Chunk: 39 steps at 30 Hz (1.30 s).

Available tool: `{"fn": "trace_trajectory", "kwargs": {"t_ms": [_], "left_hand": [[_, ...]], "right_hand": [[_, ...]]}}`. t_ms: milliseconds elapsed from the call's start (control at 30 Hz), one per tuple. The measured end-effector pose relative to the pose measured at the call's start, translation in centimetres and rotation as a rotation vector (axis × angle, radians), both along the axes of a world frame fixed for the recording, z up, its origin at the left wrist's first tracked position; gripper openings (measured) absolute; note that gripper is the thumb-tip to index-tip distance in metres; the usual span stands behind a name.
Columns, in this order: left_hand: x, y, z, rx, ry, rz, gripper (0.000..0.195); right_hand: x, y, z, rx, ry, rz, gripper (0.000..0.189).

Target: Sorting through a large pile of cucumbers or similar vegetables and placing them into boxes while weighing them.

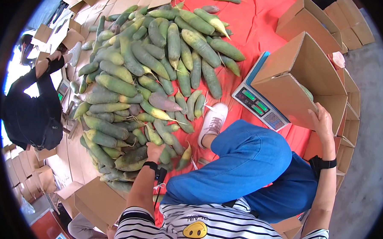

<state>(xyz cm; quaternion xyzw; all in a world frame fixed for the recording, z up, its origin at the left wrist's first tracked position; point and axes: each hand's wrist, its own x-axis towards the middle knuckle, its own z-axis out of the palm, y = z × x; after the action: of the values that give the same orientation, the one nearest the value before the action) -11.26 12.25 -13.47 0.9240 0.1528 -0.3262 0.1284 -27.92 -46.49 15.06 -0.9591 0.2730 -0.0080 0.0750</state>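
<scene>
A large heap of green radishes lies in front of me on a red sheet. My left hand reaches into the near part of the heap and touches a radish; whether its fingers are closed round it is hidden. On the right, my right hand grips the edge of an open cardboard box. That box stands tilted-looking on a digital scale with lit green displays. Something green shows in part inside the box. A reddish radish lies among the green ones.
More open cardboard boxes stand at the upper right, and others line the right edge beside the grey floor. A person in black is at the left, near another scale. Another person's grey-clad leg shows at the lower left, beside a box.
</scene>
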Motion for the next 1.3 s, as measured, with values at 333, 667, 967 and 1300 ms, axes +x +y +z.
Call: {"fn": "trace_trajectory", "kwargs": {"t_ms": [333, 667, 967, 1300], "left_hand": [[3.9, -2.0, 9.0, -0.745, 0.412, 0.451, 0.057], [5.3, -36.0, 33.1, -1.488, -0.709, -0.839, 0.065], [0.7, -54.1, 31.2, -1.112, -0.868, -1.508, 0.039], [4.9, -40.2, 28.0, -1.281, -0.876, -1.005, 0.035]], "right_hand": [[0.1, -0.4, 0.2, 0.033, -0.079, 0.063, 0.025], [-0.5, -0.6, -0.3, 0.035, -0.066, 0.079, 0.021], [-0.2, -0.3, -0.6, 0.024, -0.086, 0.098, 0.028], [-1.1, -1.4, -1.7, -0.029, -0.131, 0.118, 0.027]]}}
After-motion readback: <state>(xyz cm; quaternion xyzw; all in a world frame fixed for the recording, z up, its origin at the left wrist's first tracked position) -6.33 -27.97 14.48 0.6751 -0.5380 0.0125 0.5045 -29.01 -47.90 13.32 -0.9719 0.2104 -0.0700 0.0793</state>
